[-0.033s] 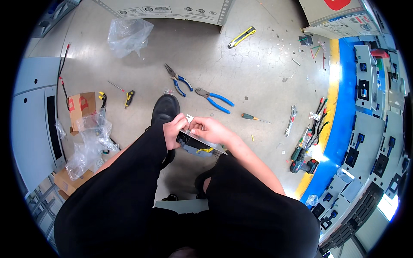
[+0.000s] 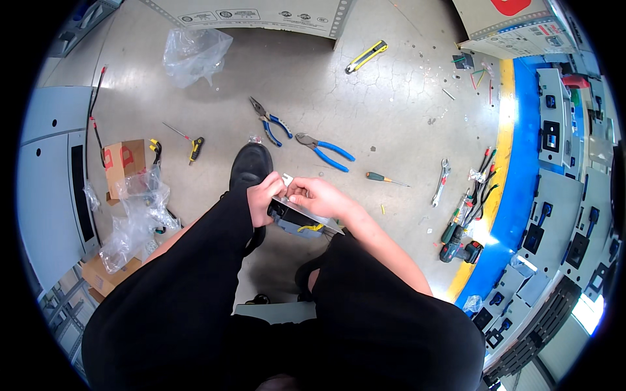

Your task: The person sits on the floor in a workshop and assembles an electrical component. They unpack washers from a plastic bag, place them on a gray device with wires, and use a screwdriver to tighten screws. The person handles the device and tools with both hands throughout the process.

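Between my knees is a metal plate [image 2: 313, 217] with a black and grey electrical unit [image 2: 297, 225] on its underside. A short yellow wire bundle [image 2: 311, 227] shows against the unit. My left hand [image 2: 264, 199] is closed round the plate's left end, its fingertips partly hidden. My right hand [image 2: 313, 194] bends over the upper face, thumb and fingers pressed together near the left end; what they pinch cannot be made out. A small white notched piece [image 2: 287, 178] sticks up between the two hands. The plate's right end lies by my right knee.
On the floor ahead lie long-nose pliers [image 2: 268, 120], blue-handled cutters [image 2: 326, 150], a screwdriver [image 2: 385, 178], a T-handle driver [image 2: 194, 150] and a yellow utility knife [image 2: 366, 57]. A wrench [image 2: 441, 182] and cordless drill [image 2: 456, 247] lie right. Plastic wrap [image 2: 134, 221] and a carton [image 2: 124, 163] lie left.
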Tool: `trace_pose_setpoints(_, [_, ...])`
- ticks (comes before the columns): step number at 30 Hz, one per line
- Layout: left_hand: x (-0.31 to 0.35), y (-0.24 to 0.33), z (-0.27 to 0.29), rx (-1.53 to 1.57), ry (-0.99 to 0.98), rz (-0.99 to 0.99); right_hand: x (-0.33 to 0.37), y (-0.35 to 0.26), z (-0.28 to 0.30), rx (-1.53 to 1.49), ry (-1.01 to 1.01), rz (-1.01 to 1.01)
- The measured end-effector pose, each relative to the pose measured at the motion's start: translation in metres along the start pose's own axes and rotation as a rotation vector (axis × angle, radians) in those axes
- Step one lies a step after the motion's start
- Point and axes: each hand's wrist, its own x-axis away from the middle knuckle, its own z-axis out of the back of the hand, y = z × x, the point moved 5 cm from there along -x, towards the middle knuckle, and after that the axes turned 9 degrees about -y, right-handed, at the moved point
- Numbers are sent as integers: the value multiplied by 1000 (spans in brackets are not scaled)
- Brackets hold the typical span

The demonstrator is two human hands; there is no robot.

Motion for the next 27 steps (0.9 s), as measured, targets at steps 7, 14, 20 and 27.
trace_pose_setpoints(7, [0,2,-1,-14,-11,44,-9,-10,1,287,-64,6])
trace_pose_setpoints(14, [0,-2,-1,24,-8,-6,20,2,41,135,221,-146])
trace_pose_setpoints(20, [-3,8,4,75,-40,-40,41,29,46,565,432,-85])
trace_pose_setpoints(27, [-3,-5,-3,66,-105,-34,35,43,32,789,528,-61])
